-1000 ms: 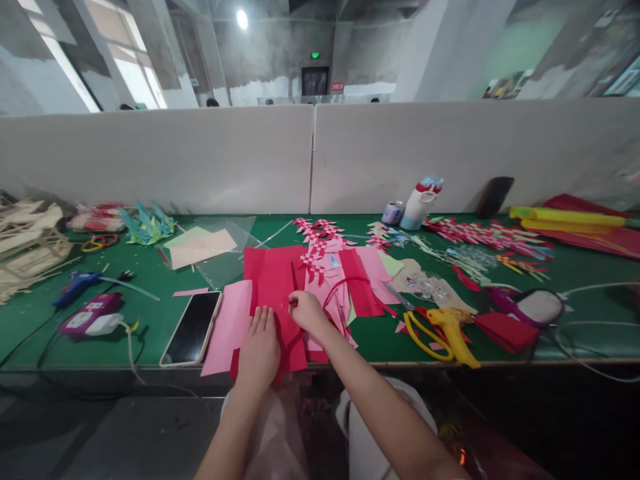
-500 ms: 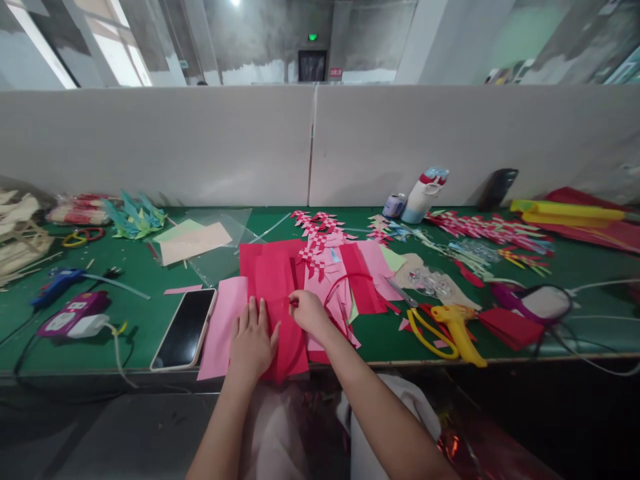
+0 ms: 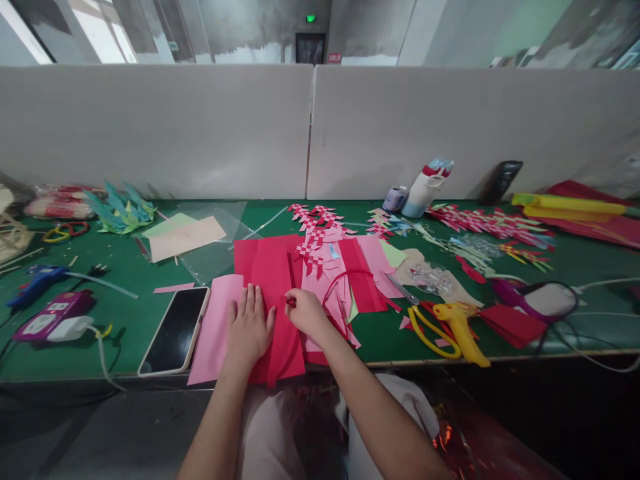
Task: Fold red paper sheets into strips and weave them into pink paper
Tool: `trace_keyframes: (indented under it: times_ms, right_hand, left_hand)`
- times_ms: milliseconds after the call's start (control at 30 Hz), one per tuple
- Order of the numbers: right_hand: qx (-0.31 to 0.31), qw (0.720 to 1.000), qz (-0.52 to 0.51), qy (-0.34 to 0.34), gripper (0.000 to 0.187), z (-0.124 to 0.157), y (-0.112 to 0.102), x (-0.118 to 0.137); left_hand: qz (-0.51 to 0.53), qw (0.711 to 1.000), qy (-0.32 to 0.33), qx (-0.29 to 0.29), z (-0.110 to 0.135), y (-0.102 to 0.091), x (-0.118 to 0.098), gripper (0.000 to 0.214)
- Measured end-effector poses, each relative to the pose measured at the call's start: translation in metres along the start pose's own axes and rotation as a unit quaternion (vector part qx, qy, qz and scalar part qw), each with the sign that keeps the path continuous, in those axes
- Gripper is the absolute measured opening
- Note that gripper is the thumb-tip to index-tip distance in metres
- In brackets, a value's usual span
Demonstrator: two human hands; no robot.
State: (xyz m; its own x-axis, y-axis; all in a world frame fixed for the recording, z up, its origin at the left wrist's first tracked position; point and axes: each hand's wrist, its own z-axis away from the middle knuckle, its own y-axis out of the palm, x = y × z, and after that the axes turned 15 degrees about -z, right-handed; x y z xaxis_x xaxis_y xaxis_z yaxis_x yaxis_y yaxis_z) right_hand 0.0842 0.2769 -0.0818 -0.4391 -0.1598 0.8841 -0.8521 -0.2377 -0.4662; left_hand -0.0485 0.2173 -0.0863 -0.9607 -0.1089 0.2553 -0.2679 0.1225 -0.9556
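Note:
My left hand lies flat, fingers stretched out, on a red paper sheet and the pink sheet beside it, near the table's front edge. My right hand is closed in a pinch on a small red tool whose shape I cannot make out, its tip resting on the red sheet. More red and pink sheets and woven red-and-white paper pieces lie just beyond the hands.
A phone lies left of the pink sheet. Yellow scissors and a yellow glue gun sit to the right. A bottle stands at the white partition. A blue glue gun, cables and paper crafts crowd the green table.
My left hand has slid a little to the left and forward on the paper. The view has tilted downward. My right hand keeps its pinch in the same place.

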Motion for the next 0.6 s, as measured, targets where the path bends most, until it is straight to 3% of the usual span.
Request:
trace_keyframes:
  times_ms: [233,400,500,600]
  right_hand:
    - [-0.012,1.0,0.003,-0.027,0.016,0.008,-0.007,0.003]
    - [-0.06,0.995,0.04,-0.071,0.019,0.015,-0.013,0.006]
    - [-0.057,0.994,0.037,-0.087,0.019,0.018,-0.015,0.009]
    - [-0.051,0.992,0.026,-0.111,0.021,0.021,-0.019,0.014]
  left_hand:
    - [0.02,0.999,-0.006,0.024,-0.004,0.003,0.0,0.061]
    - [0.044,0.998,-0.007,-0.045,-0.002,0.004,0.003,0.056]
    - [0.092,0.99,0.015,-0.109,0.002,-0.015,0.005,0.052]
    - [0.193,0.975,0.006,-0.107,0.005,-0.048,0.002,0.054]
